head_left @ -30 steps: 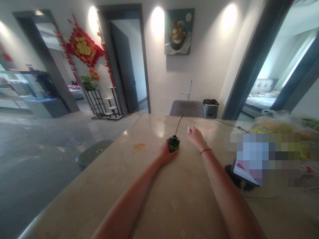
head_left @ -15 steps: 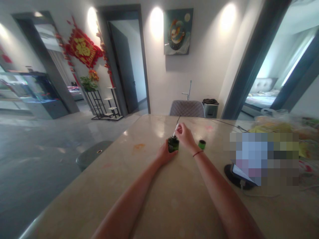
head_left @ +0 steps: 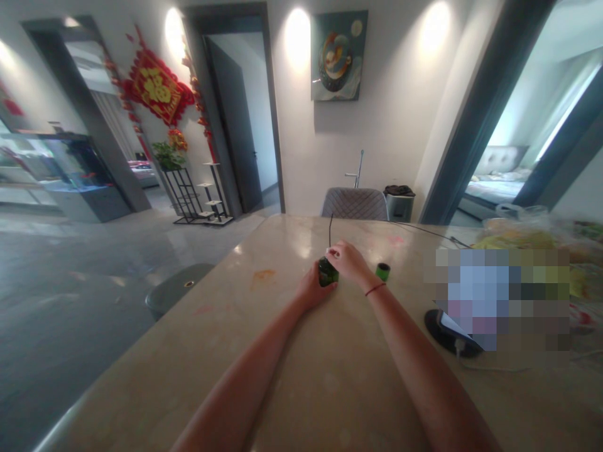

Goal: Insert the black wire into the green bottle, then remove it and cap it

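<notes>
Right hand (head_left: pixel 347 258) has lowered one pinched white stick (head_left: pixel 333 252); left hand (head_left: pixel 311 289) grips one bottle (head_left: pixel 328 274).

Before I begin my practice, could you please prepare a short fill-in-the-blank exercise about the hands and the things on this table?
1. The hand wrapped around the body of the bottle is the ____ one.
2. In the picture, the cap stands on the table to the ____ of the bottle.
3. The colour of the bracelet is ____.

Missing words: left; right; red.
</notes>
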Demonstrator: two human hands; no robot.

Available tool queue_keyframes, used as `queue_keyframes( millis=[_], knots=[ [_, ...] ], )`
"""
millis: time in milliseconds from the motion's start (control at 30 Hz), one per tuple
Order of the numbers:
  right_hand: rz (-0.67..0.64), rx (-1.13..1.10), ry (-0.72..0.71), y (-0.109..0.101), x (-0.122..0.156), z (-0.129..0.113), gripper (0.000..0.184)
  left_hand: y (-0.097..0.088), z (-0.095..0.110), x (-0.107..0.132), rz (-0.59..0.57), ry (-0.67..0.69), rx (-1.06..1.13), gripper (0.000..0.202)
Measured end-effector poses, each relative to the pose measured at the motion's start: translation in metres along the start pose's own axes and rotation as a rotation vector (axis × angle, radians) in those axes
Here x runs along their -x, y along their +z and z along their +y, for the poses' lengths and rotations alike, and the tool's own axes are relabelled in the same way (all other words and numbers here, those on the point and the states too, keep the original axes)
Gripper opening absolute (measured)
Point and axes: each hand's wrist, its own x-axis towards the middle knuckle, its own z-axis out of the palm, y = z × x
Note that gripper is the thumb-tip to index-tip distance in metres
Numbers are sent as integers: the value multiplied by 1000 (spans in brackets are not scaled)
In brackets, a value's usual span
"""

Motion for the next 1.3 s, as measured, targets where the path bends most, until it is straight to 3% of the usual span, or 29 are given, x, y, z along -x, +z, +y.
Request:
queue_keyframes(
  millis=[767, 900, 1000, 1167, 1300],
  knots=[
    [12, -214, 31, -3, -2, 10, 19, 1, -2, 1, 7, -6, -32, 67],
    [50, -280, 95, -6, -3, 16, 20, 1, -2, 1, -3, 13, -34, 68],
    [-3, -334, 145, -5, -2, 21, 19, 0, -2, 1, -2, 8, -30, 70],
    [-105, -381, 132, 9, 3, 23, 41, 1, -3, 0, 1, 28, -13, 67],
    [-117, -303, 90, 20, 4, 22, 45, 2, -5, -1, 2, 24, -1, 65]
  ],
)
